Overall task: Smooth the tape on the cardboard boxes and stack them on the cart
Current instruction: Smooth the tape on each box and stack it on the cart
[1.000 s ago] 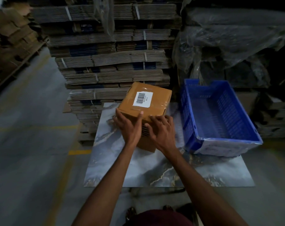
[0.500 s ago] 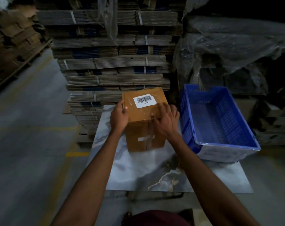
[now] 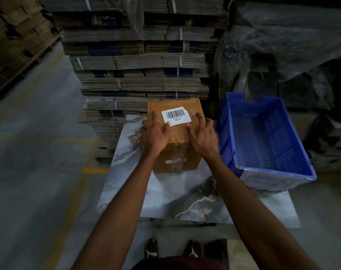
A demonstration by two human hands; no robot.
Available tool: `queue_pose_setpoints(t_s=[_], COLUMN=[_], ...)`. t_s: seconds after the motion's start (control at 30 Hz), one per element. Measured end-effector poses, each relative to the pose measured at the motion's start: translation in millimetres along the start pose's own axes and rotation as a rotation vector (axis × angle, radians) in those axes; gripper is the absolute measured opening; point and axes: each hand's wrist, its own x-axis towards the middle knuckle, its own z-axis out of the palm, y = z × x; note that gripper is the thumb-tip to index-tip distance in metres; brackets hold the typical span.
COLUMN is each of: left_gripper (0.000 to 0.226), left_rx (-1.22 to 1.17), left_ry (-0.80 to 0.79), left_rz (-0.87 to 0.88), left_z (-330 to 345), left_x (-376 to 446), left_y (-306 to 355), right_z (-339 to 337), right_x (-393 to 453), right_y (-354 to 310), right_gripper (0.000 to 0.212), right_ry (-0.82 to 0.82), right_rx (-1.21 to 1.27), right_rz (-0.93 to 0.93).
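My left hand (image 3: 155,133) and right hand (image 3: 202,136) press flat, fingers spread, on the cardboard box (image 3: 175,152) at the marble tabletop's (image 3: 165,193) far edge; strapped flat cartons (image 3: 140,61) behind, dim.

Matt brown cardboard on the box (image 3: 177,158), with glossy clear tape (image 3: 180,136) wrinkled over its top and a smooth white paper label (image 3: 176,115). Polished, marble-patterned slab (image 3: 185,197) underneath, faintly shiny. Blue perforated plastic crate (image 3: 267,137), dull sheen. Rough corrugated cardboard stacks (image 3: 140,63) bound by pale straps. Crinkled, glossy plastic sheeting (image 3: 286,39). Smooth grey concrete floor (image 3: 33,152).
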Motion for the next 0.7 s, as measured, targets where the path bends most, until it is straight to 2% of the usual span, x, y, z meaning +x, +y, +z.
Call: queue_pose_setpoints(t_s=[0.17,0.37,0.47,0.57,0.7], left_gripper=[0.076,0.064,0.073,0.082,0.084], left_rx=[-0.015,-0.139,-0.214,-0.182,-0.157], left_ry=[0.070,0.110,0.080,0.007,0.038], left_rz=[0.116,0.155,0.142,0.107,0.208], left_z=[4,6,-1,-10,-11], left_x=[-41,-97,-117,-135,-170], left_y=[-18,-37,-41,-41,-50], right_z=[-5,-16,-21,-21,-13], right_x=[-49,-81,-97,-129,-180], right_y=[9,16,19,24,23], right_gripper=[0.072,0.077,0.079,0.080,0.084], right_ry=[0.073,0.067,0.068,0.089,0.135], right_rx=[0.039,0.112,0.202,0.234,0.212], right_rz=[-0.011,0.005,-0.008,-0.059,-0.061])
